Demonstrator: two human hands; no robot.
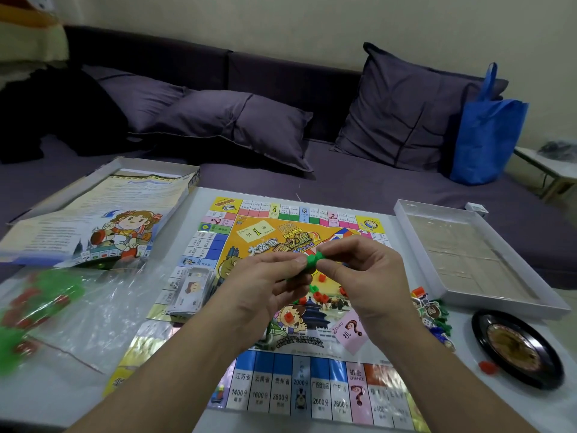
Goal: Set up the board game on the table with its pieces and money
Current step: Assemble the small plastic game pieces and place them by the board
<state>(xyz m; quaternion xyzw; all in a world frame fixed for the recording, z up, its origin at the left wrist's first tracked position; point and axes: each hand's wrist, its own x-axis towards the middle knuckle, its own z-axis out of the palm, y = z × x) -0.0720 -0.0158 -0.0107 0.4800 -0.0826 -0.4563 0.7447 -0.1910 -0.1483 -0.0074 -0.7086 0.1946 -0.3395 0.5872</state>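
Note:
The colourful game board (281, 385) lies flat on the white table. Over its middle, my left hand (265, 285) and my right hand (365, 270) pinch a small green plastic piece (311, 260) between their fingertips. Small red and green pieces (321, 296) lie scattered on the board beneath the hands. A stack of play money (193, 292) rests on the board's left edge. A heap of tokens and dice (432, 314) sits off the board's right edge. A clear plastic bag (46, 307) at the left holds more red and green pieces.
The box lid (103, 182) with an instruction sheet (103, 226) lies at the back left. The white box bottom (477, 260) stands at the right, a black roulette wheel (518, 348) and a loose red piece (487, 367) in front of it. Behind the table runs a sofa (281, 76) with cushions and a blue bag (487, 132).

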